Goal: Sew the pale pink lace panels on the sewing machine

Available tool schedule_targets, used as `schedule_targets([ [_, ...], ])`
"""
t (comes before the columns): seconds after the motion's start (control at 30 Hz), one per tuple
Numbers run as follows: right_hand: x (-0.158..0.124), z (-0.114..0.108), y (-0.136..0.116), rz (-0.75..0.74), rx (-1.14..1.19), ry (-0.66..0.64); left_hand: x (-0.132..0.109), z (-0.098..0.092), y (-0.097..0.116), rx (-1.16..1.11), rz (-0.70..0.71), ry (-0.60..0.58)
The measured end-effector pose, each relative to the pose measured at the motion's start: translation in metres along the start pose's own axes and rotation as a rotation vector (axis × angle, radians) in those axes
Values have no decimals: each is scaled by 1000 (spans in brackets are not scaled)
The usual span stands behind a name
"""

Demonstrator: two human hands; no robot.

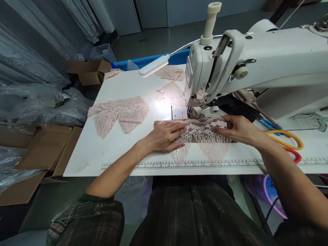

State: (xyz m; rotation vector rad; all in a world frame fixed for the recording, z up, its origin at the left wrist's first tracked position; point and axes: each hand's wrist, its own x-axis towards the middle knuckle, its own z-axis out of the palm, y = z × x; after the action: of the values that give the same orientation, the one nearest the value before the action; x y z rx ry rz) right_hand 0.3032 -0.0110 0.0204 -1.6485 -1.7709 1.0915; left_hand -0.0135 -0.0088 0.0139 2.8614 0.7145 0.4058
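Observation:
A pale pink lace piece (210, 141) lies along a brown strip (196, 140) in front of the sewing machine's needle area, its two pointed flaps hanging toward the table edge. My left hand (166, 136) rests flat on the left part of this lace, fingers stretched to the right. At the lace's upper right end, my right hand (237, 129) pinches the edge between thumb and fingers. The metal needle plate (179, 113) and presser foot area sit just beyond the lace; the needle itself cannot be made out.
The white sewing machine (279, 58) fills the right, with a lamp (154, 66) beside its head. More lace pieces (132, 111) lie on the white table (89, 150). Yellow-handled scissors (292, 135) are by my right forearm. A printed ruler (151, 166) follows the front edge; cardboard boxes (46, 147) stand left.

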Motion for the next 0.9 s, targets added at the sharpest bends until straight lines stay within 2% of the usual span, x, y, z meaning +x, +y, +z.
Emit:
schedule_targets([
  [0.1,-11,-1,-12,68,31,-31,0,-2,5,-21,-87,-44],
  [0.2,-16,18,-37,94,303,-57,-1,-7,6,-158,-188,46],
  [0.3,-14,48,-64,101,531,-104,-4,-12,8,-554,-353,154],
  [0.37,-9,61,-74,79,643,-229,-5,-15,10,-839,-458,139],
  [0.4,-6,64,-75,65,651,-296,-6,-16,11,-899,-523,120],
  [0.47,1,62,-70,21,542,-322,-6,-17,14,-831,-667,106],
  [0.5,4,59,-64,-8,426,-264,-6,-17,15,-753,-725,109],
  [0.57,7,50,-50,-96,125,-57,-5,-18,16,-633,-784,117],
  [0.63,6,45,-36,-249,-126,39,-5,-20,17,-579,-792,105],
  [0.77,-2,51,-19,-635,-420,-23,-4,-23,18,-520,-828,64],
  [0.83,-2,56,-17,-717,-554,-2,-3,-23,18,-519,-838,65],
  [0.9,1,59,-17,-711,-648,11,-2,-21,18,-517,-837,109],
])
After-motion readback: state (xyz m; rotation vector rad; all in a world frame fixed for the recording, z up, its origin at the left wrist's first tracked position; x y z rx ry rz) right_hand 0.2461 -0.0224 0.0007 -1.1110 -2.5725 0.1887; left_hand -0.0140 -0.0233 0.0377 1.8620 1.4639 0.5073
